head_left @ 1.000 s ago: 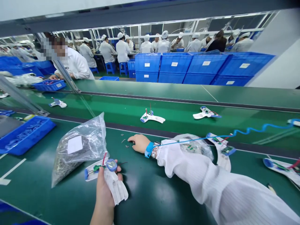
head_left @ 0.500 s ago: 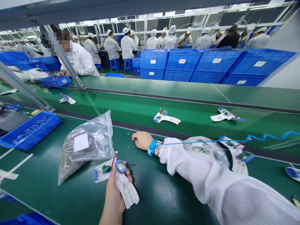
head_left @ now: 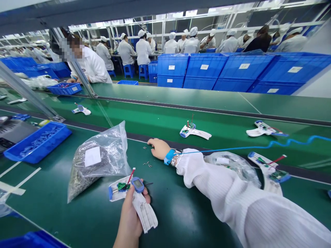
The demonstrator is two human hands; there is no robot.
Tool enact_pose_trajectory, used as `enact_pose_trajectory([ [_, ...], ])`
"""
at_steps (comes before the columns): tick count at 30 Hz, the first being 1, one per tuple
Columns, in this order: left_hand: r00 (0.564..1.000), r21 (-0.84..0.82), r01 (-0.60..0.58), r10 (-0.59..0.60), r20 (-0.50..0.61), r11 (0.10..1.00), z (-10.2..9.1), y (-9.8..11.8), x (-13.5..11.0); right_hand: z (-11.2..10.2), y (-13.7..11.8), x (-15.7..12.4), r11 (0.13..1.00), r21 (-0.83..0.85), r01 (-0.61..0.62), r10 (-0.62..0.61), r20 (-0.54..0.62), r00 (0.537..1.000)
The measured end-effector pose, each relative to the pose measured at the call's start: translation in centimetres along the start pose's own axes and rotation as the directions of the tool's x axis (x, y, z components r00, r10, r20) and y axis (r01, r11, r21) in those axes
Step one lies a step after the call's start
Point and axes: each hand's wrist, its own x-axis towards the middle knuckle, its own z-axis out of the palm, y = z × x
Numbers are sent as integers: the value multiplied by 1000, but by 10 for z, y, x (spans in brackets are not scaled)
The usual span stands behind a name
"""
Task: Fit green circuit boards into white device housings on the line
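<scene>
Nearest to us, our left hand is wrapped around a white half shell of a small gun-shaped gadget. The fingers are closed on its ribbed handle, and it sits just above the green desk. We can see a little blue screen, a green board and a red wire on its open top end.

A bit farther off, our right hand reaches out in a white sleeve. It rests on the desk with the fingers curled down. We cannot tell if it is pinching anything. A few tiny screws lie just beside it, between the two hands. A blue wrist strap with a curly blue cord sits on that wrist.

We think we are at the picking-up step: getting a screw for the shell. The next move needs a careful pinch, because the screws are very small and could slip or roll.

To the left lies a clear bag full of dark small parts. To the right are another clear bag and one more open shell. Far left is a blue tray.

Farther away, more shells lie on the green belt. Beyond that are big blue crates and people in white coats.
</scene>
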Motion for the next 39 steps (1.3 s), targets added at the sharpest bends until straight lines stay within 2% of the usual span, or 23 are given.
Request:
enact_pose_trajectory([
  [4, 1000, -2, 11, -11, -18, 1000, 0, -1, 0, 0, -3, 12, 999, 7, 34, -34, 28, 999],
  [9, 1000, 0, 25, -25, 3, 1000, -5, -2, 4, -1, -4, 15, 999, 34, 1, -3, 54, 999],
  [15, 1000, -4, 17, -17, -2, 1000, -5, -4, 2, -8, -5, 7, 981, 196, -12, 3, 48, 999],
  [21, 1000, -11, 1, -1, 5, 1000, -3, -5, 1, -2, -50, 25, 902, 430, -29, -36, 142, 989],
  [25, 1000, -18, -20, 20, 10, 1000, -3, -6, 2, 5, -83, 46, 863, 493, -109, 6, 206, 979],
  [28, 999, -31, -34, 34, 11, 999, -4, -7, 2, 4, -94, 55, 841, 518, -158, 19, 263, 965],
  [31, 999, -45, -32, 32, 14, 999, -8, -7, 2, -6, -94, 58, 821, 545, -173, 10, 288, 958],
  [35, 999, -66, -11, 13, 33, 998, -12, -5, 1, -34, -94, 57, 780, 603, -169, -34, 311, 950],
  [39, 997, -64, 15, -10, 76, 998, -14, -3, 1, -64, -106, 53, 699, 710, -83, -182, 289, 940],
])
